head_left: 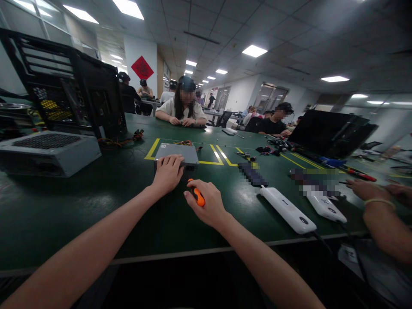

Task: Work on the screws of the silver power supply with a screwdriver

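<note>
A grey metal computer power supply (180,153) lies on the green table in front of me, inside yellow tape lines. My left hand (168,173) grips its near left part, fingers bent over the top face. Just right of it, close to the box's near side, my right hand (207,201) is closed around an orange-handled screwdriver (199,197). The screwdriver's shaft and tip cannot be made out. Coloured cables (184,143) come out behind the power supply.
At left stand an open black computer case (109,98) and a larger grey power supply (64,159). White power banks (288,210) with attached devices lie at right, near a co-worker's hand (370,189). Another black case (328,133) stands beyond. A person (182,103) sits across the table.
</note>
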Action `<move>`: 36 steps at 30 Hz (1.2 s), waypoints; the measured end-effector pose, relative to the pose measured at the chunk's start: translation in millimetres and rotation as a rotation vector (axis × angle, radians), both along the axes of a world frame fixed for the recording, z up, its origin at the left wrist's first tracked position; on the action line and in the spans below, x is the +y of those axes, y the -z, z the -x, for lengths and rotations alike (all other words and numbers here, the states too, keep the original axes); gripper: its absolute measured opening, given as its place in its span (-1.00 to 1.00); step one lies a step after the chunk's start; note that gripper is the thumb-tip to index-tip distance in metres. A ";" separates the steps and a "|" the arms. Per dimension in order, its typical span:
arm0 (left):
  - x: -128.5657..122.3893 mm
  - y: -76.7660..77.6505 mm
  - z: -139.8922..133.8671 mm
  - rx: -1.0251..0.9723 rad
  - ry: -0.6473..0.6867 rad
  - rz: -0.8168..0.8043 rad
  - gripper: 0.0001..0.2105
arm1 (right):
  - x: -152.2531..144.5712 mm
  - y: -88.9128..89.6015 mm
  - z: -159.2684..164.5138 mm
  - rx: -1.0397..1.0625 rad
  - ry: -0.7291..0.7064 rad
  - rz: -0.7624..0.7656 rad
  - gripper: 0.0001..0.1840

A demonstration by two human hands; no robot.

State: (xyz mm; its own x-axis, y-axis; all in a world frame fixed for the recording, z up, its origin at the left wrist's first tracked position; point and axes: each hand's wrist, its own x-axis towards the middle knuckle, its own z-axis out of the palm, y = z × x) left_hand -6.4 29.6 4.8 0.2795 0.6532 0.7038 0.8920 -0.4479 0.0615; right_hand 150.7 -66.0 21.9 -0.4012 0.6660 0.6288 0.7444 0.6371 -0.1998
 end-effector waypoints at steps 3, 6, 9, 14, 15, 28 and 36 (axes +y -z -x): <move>-1.0 -0.8 0.3 0.005 0.006 -0.003 -0.69 | 1.0 1.5 -0.8 0.094 0.028 0.032 -0.77; -1.9 -1.7 0.5 0.000 0.012 0.006 -0.69 | 1.7 2.0 -1.9 -0.004 -0.017 -0.012 -0.82; -1.7 -1.8 0.1 -0.014 0.016 0.006 -0.70 | 1.0 0.5 -1.6 -0.140 -0.052 -0.062 -0.83; -0.8 -0.7 -0.8 -0.026 0.018 0.008 -0.70 | 0.4 1.3 -1.0 -0.035 0.007 -0.007 -0.75; -0.9 -0.6 -0.9 -0.024 0.021 0.008 -0.70 | 0.7 2.1 -1.4 -0.004 0.012 0.003 -0.75; -2.2 -1.6 -0.2 -0.026 0.022 0.007 -0.71 | -0.6 1.3 -2.3 0.034 0.011 0.012 -0.74; -1.8 -1.1 -0.1 -0.028 0.021 0.002 -0.70 | -0.9 -2.3 -2.3 -0.061 -0.049 -0.028 -0.78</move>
State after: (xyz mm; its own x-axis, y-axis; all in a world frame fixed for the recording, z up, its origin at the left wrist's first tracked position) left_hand -6.2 27.8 6.0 0.2728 0.6488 0.7104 0.8805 -0.4660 0.0874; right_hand 153.0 -66.9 24.2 -0.4708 0.6276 0.6200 0.7228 0.6774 -0.1368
